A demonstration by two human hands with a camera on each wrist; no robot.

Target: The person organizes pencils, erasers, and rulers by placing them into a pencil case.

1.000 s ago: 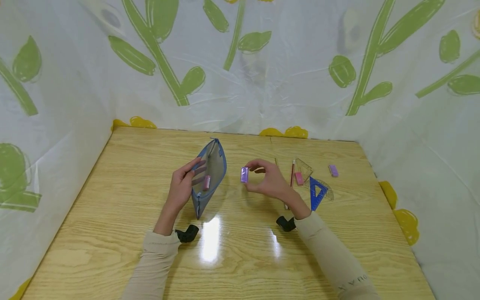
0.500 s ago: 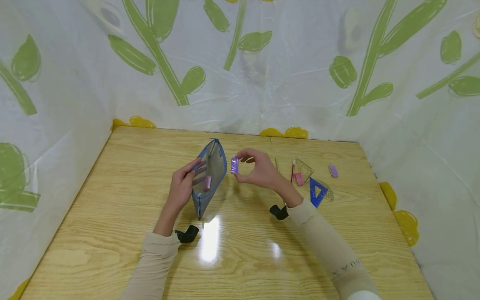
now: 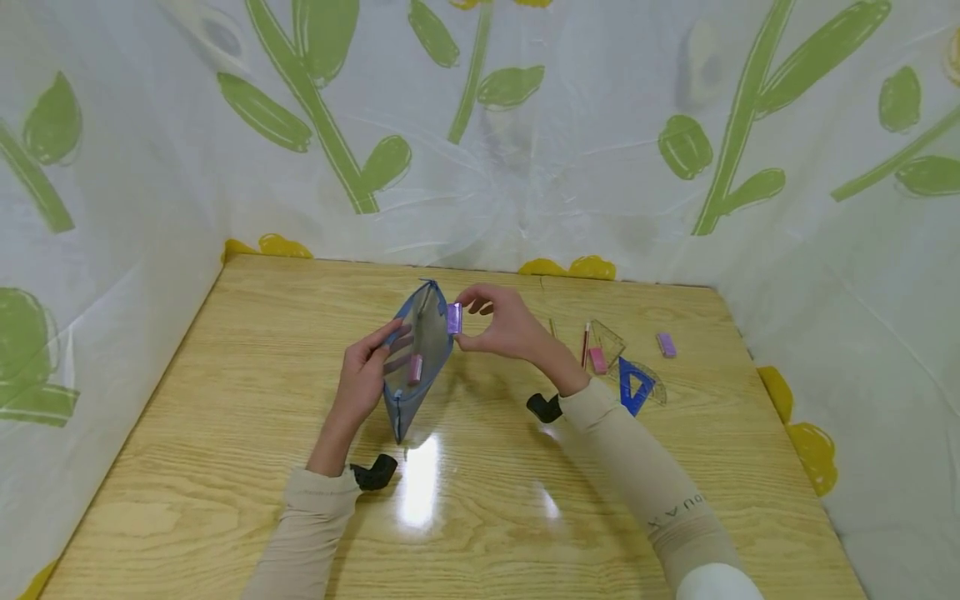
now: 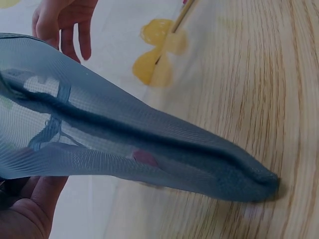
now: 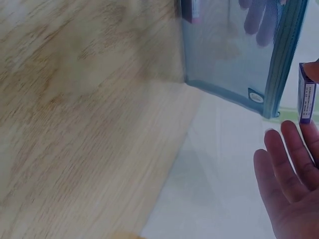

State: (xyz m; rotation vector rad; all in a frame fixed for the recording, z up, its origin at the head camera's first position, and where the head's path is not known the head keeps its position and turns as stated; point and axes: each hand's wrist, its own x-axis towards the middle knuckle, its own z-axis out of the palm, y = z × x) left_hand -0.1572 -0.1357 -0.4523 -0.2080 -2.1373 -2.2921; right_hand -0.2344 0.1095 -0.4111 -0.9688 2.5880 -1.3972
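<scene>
Head view: pink block [image 3: 415,369] inside blue mesh pouch [image 3: 407,408] gripped by left fingers [image 3: 386,332]; purple block [image 3: 454,318], pinched by right fingers [image 3: 476,292], and blue triangle [image 3: 626,387] uninserted.

Right hand [image 5: 291,181], lower right, pinches a purple block [image 5: 306,97] at the right edge, near a blue mesh pouch [image 5: 219,62] at upper right. Wooden tabletop [image 5: 75,124] occupies the left.
</scene>
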